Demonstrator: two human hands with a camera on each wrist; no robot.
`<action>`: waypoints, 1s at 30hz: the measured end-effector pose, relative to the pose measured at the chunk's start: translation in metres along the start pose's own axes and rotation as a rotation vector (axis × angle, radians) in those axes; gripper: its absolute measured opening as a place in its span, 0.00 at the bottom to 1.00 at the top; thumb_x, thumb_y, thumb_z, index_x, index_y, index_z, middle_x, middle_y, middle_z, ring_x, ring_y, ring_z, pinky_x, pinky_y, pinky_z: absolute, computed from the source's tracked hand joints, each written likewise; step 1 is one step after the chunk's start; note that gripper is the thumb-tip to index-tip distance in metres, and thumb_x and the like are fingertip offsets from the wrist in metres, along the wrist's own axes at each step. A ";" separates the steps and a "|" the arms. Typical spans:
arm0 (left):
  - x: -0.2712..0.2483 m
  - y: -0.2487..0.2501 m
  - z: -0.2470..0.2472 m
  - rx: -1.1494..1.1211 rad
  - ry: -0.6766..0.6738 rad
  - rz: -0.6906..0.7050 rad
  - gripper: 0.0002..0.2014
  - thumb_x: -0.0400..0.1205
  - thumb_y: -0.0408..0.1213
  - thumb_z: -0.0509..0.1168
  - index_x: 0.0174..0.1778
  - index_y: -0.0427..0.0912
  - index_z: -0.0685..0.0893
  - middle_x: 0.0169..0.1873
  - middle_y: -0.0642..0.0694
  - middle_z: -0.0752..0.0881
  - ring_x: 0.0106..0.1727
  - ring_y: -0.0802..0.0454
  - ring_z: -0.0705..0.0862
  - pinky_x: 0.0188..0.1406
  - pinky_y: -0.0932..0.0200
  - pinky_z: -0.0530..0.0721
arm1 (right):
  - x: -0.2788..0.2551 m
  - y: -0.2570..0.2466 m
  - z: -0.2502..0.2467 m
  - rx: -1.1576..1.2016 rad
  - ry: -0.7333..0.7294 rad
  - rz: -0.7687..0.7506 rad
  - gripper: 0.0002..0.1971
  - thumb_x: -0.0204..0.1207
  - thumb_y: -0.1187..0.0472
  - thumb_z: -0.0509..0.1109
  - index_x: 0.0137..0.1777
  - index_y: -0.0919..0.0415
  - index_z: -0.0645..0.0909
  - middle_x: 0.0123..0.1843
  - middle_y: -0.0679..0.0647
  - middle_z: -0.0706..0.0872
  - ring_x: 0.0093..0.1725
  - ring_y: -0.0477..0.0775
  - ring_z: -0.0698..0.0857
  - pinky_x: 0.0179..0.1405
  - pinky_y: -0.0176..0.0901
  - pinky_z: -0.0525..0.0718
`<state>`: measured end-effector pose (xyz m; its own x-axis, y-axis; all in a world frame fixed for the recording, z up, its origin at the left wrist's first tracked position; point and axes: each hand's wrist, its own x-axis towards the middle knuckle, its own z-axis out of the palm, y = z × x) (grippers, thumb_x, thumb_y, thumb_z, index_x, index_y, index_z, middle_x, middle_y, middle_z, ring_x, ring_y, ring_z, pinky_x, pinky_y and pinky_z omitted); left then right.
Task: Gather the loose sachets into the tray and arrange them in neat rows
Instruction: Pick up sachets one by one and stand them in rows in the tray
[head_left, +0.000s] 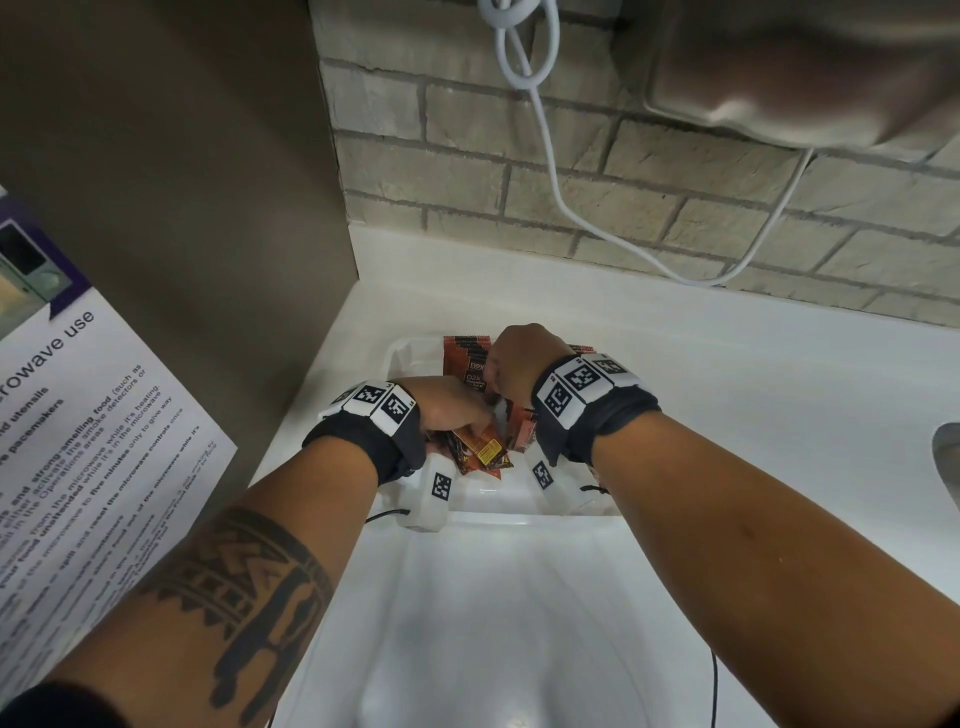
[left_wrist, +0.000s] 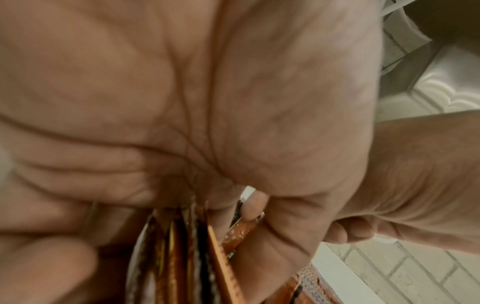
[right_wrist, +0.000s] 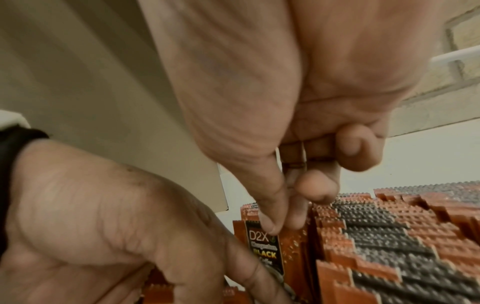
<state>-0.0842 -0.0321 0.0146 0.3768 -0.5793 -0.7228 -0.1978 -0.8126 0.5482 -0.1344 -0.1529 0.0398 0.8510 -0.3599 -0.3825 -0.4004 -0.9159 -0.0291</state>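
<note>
Left hand (head_left: 451, 410): grips a bunch of sachets (head_left: 480, 452) over the tray (head_left: 498, 501).
Right hand (right_wrist: 272, 115): pinches an upright sachet (right_wrist: 262, 244) in the tray's rows.
Around: cable (head_left: 550, 156), microwave notice (head_left: 88, 415).
Surface: white counter (head_left: 753, 395), brick wall (head_left: 675, 197).

Sachet (right_wrist: 262, 250) reads "D2X", "BLACK"; wall notice (head_left: 78, 415) reads "microwave use", partly cut off.

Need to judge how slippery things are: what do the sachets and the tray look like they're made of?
Sachets: likely glossy printed foil or plastic film; they show sheen and serrated, crimped sealed edges. Tray: looks like smooth white moulded plastic, with soft highlights on its rim, though glazed ceramic can't be ruled out.
</note>
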 end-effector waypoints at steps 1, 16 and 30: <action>0.000 0.000 0.000 0.006 -0.004 0.000 0.16 0.81 0.34 0.64 0.65 0.44 0.85 0.51 0.39 0.87 0.47 0.43 0.85 0.34 0.61 0.80 | 0.000 0.000 -0.001 -0.002 0.001 -0.001 0.11 0.82 0.63 0.66 0.60 0.61 0.87 0.53 0.54 0.89 0.43 0.52 0.81 0.40 0.42 0.77; -0.001 -0.002 0.000 0.008 -0.017 0.003 0.15 0.80 0.35 0.65 0.63 0.46 0.86 0.52 0.40 0.88 0.48 0.43 0.87 0.36 0.60 0.82 | -0.006 0.000 -0.007 0.076 0.040 0.019 0.07 0.79 0.65 0.67 0.50 0.61 0.87 0.50 0.53 0.89 0.45 0.53 0.85 0.44 0.43 0.82; -0.003 0.006 -0.003 0.058 0.035 0.029 0.18 0.83 0.33 0.63 0.69 0.43 0.84 0.53 0.39 0.87 0.46 0.43 0.85 0.28 0.64 0.80 | -0.016 -0.006 -0.009 0.045 0.034 0.031 0.11 0.82 0.63 0.67 0.59 0.62 0.87 0.52 0.53 0.88 0.45 0.54 0.83 0.41 0.43 0.78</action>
<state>-0.0838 -0.0348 0.0218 0.4011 -0.6009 -0.6914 -0.2611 -0.7985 0.5425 -0.1422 -0.1432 0.0540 0.8488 -0.3945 -0.3519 -0.4410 -0.8955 -0.0599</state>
